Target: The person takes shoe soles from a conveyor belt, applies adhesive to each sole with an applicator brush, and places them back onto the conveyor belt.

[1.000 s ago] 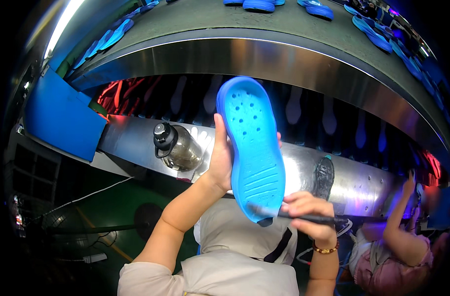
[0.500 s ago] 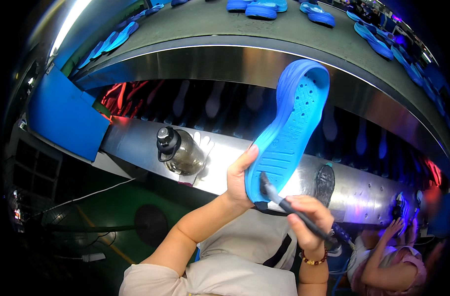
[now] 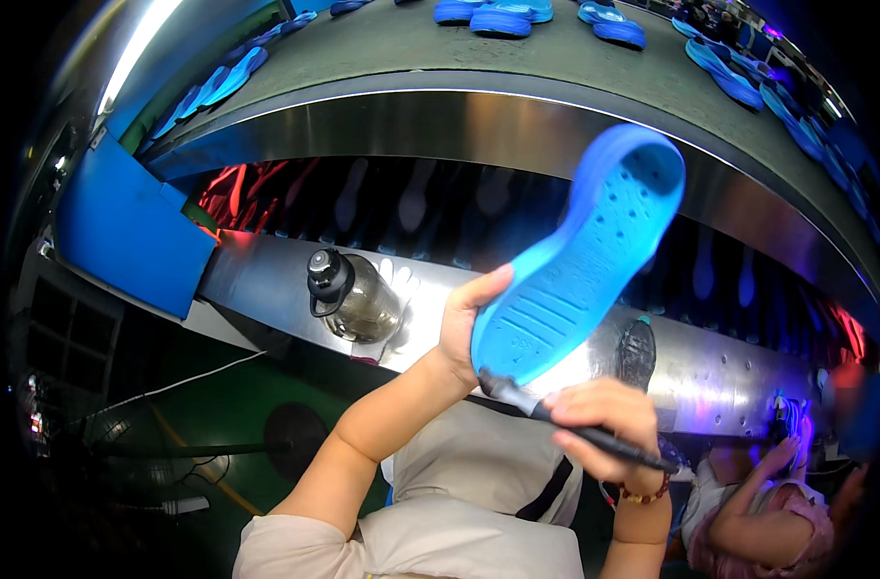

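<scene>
My left hand (image 3: 464, 323) is closed around the side of a bright blue shoe sole (image 3: 567, 280), thumb on its rim. The sole is held tilted, its hollow inner face toward me; raised bars mark the near part and small holes dot the far part. In my right hand (image 3: 609, 425) is a brush (image 3: 532, 405) with a dark handle and grey neck. Its dark tip meets the sole's near end, at the rim. Beyond the sole, a dark shoe-shaped piece (image 3: 637, 353) rests on the metal ledge (image 3: 426, 309).
A dark bottle (image 3: 353, 297) with a black lid stands left on the ledge. Behind runs a green-grey conveyor (image 3: 382, 48) carrying several blue soles (image 3: 503, 19). Soles also show in the dark slot below. A blue panel (image 3: 122, 232) is at left; another person (image 3: 773, 511) sits at lower right.
The sole has tilted over toward the right. The brush tip has shifted from the sole's inner face to its near rim, and my right hand has moved slightly down and right.
</scene>
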`<state>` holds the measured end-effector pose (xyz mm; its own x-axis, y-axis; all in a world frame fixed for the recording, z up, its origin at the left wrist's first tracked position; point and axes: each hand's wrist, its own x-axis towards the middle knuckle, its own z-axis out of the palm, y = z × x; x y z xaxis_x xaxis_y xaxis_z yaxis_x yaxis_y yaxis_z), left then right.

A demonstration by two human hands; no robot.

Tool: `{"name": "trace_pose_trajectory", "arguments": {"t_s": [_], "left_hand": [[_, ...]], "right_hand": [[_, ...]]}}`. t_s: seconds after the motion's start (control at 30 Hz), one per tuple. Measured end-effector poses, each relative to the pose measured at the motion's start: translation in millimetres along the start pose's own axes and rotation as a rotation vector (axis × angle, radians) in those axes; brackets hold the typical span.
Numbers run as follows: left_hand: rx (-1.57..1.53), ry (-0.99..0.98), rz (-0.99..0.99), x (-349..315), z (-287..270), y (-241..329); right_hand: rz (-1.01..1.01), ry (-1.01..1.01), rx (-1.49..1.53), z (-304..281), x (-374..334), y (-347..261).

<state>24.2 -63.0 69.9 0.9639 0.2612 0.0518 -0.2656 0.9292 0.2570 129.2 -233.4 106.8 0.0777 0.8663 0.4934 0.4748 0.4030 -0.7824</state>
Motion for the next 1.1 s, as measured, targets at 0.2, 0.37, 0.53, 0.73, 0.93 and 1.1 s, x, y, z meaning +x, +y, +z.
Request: {"name": "trace_pose_trajectory", "arguments": {"t_s": [0.2,0.37,0.53,0.73,0.93,1.1], "left_hand": [[0.140,0.182,-0.308,0,10,3],[0.559,0.120,-0.599,-2,17,4],[0.568,0.174,-0.699,-6,19,8],[0.859,0.190,-0.702,-15,19,12],[0.936,0.249,-0.642,-16,9,20],[0.807,0.190,-0.451,-9,-9,0]], "right_hand": [[0.091,-0.039,-0.040,-20,-9,-5],[0.111,-0.443,-0.181,-25,-5,-14],[0.238,-0.364,-0.142,-37,-12,1],[0.192,-0.520,-0.092,-54,-5,-2],[0.299,-0.417,-0.194,-54,-24,24],[0.232,-0.080,-0.050,-23,5,18]]}}
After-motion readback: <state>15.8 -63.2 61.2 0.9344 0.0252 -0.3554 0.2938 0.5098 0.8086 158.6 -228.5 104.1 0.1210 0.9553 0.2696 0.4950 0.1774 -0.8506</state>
